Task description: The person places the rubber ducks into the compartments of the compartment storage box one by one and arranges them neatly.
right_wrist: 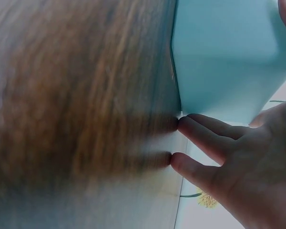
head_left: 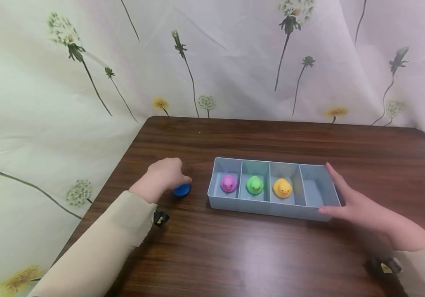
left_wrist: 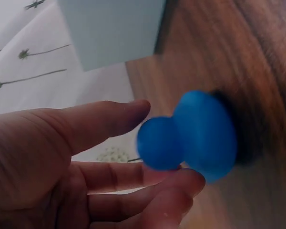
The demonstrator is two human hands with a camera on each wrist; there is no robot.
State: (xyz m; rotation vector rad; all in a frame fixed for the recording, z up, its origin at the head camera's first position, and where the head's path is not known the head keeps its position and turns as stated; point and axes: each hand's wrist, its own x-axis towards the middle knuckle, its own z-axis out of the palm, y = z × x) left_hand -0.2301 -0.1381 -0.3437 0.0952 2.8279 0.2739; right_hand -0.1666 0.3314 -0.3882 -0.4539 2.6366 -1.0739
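At the left of the table, my left hand (head_left: 166, 175) reaches down over a small blue toy duck (left_wrist: 205, 136), seen from behind with its round head toward the palm. In the left wrist view the thumb is held slightly off the head, while curved fingertips lie along its other side. My right hand (head_left: 350, 204) spans the right end of a grey-blue divided box (head_left: 260, 208), thumb over the front rim and index finger at the back corner. Purple (head_left: 229, 183), green (head_left: 255, 185) and yellow (head_left: 282, 188) toy ducks sit one each in its left three compartments; the rightmost compartment holds none.
The box stands on a dark brown wooden table (head_left: 234, 255). Pale cloth (head_left: 227, 62) with dandelion prints hangs behind the table and along its left side. A small dark device (head_left: 160, 218) shows under the left wrist.
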